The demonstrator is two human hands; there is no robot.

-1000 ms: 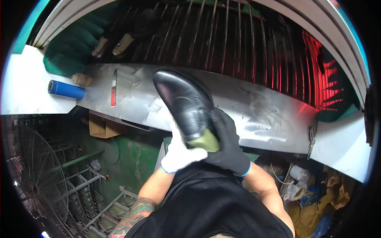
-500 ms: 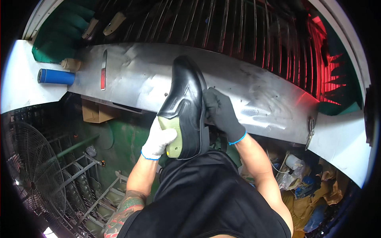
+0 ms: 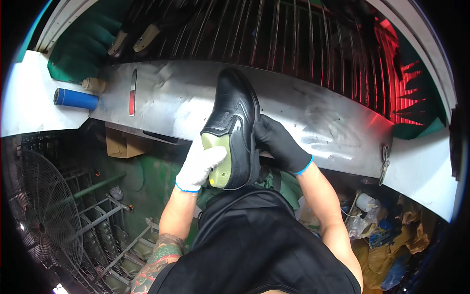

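Observation:
A black slip-on leather shoe [image 3: 234,115] points away from me, toe at the far end, with a pale green shoe last [image 3: 219,159] filling its opening. My left hand [image 3: 198,164], in a white glove, is closed on the last, thumb lying over its top. In a black glove, my right hand [image 3: 281,147] presses its curled fingers against the right side of the shoe, at the sole edge. The shoe's underside and most of my left fingers are hidden.
Beyond the shoe runs a metal ledge [image 3: 161,93], holding a red-handled knife [image 3: 132,93]. A slatted roller conveyor [image 3: 274,36] lies behind it, with other shoes on lasts [image 3: 147,38]. A blue cylinder [image 3: 76,99] rests left; a large fan [image 3: 41,225] stands lower left.
The shoe has turned slightly, its toe nearly in place. My right hand has shifted a little lower along the sole edge, its fingers flatter against the side. My left hand keeps its grip.

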